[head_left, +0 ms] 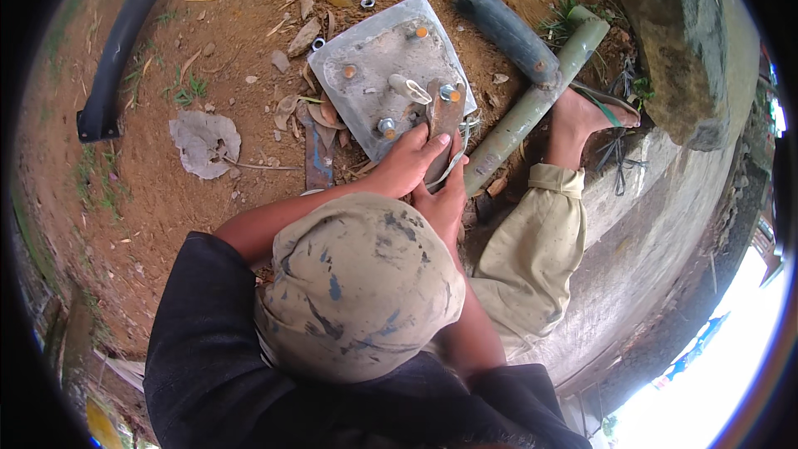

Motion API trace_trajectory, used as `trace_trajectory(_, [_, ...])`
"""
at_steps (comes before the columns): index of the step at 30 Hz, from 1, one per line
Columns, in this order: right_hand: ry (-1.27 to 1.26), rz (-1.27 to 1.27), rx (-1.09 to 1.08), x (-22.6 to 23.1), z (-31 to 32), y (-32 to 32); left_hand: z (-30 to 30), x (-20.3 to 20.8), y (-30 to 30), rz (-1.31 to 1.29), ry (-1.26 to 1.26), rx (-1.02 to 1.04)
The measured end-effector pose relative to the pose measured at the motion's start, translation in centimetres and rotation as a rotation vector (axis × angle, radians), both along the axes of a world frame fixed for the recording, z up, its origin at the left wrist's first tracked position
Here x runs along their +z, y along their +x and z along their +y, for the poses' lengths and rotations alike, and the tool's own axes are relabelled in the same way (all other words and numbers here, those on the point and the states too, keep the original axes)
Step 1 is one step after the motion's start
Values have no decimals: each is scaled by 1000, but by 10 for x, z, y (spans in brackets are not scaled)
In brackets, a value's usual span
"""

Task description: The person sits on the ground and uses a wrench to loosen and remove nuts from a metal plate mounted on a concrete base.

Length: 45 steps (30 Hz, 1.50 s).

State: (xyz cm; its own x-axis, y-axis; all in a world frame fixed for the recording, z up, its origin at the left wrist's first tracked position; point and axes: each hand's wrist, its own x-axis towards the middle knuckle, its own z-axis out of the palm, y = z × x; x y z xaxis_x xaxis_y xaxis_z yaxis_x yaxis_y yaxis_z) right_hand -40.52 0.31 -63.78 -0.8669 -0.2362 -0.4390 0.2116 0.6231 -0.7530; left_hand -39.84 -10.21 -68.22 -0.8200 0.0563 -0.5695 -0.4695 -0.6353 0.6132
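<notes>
A square grey concrete slab (378, 50) lies ahead of me with upright orange-tipped bolts in it. A nut (386, 127) sits on the near-left bolt. A short white pipe stub (409, 89) sticks up near the middle. Over the bolt at the right lies the end of a flat rusty metal bar (437, 133); how it meets the nut there is unclear. My left hand (407, 158) is closed on the bar's left side, at the slab's near edge. My right hand (444, 199) closes round its near end. A thin pale strip (458, 155) runs beside the bar.
Two loose nuts, one at the slab's far edge (367, 2) and one at its left (318, 43), lie on soil. A green pole (536, 100) and a dark pipe (507, 29) flank the right. My paint-stained cap (366, 283) hides the lower middle. Concrete ledge (640, 224) at right.
</notes>
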Motion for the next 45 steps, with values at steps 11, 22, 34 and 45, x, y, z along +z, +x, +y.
trace_trajectory(11, [409,184,847,31,113,-177,16,-8,-9,112,-29,-289])
trace_trajectory(22, [26,-26,127,8,77,-34,24,-20,-1,60,78,-68])
trace_trajectory(34, [51,-59,15,9,37,2,10,-29,17,3,77,97])
trace_trajectory(45, [-25,33,-7,-15,14,-1,4,-17,16,7,40,137])
